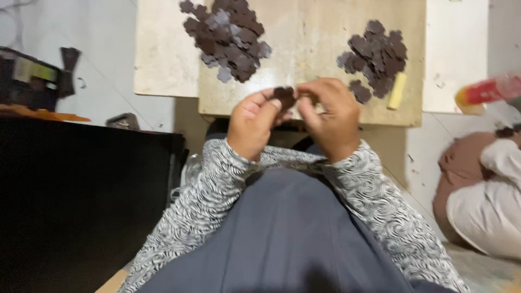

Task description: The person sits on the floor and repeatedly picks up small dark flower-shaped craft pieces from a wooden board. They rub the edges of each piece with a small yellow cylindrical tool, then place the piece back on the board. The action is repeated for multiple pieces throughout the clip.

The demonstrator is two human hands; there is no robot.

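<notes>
My left hand (253, 120) and my right hand (330, 115) meet in front of me, just over the near edge of a low wooden board (309, 49). Both pinch one small dark brown flat cut-out piece (284, 96) between fingertips. On the board lies a large pile of the same dark pieces (228, 38) at the far left and a smaller pile (375, 55) at the right. A pale yellow stick (397, 91) lies beside the smaller pile. My sleeves are black-and-white patterned, and grey cloth covers my lap.
A pale slab (163, 54) sits under the board. A dark black surface (76, 201) fills the left. Another person in brown and white clothing (483, 190) sits at the right, near a red and yellow bottle (485, 92).
</notes>
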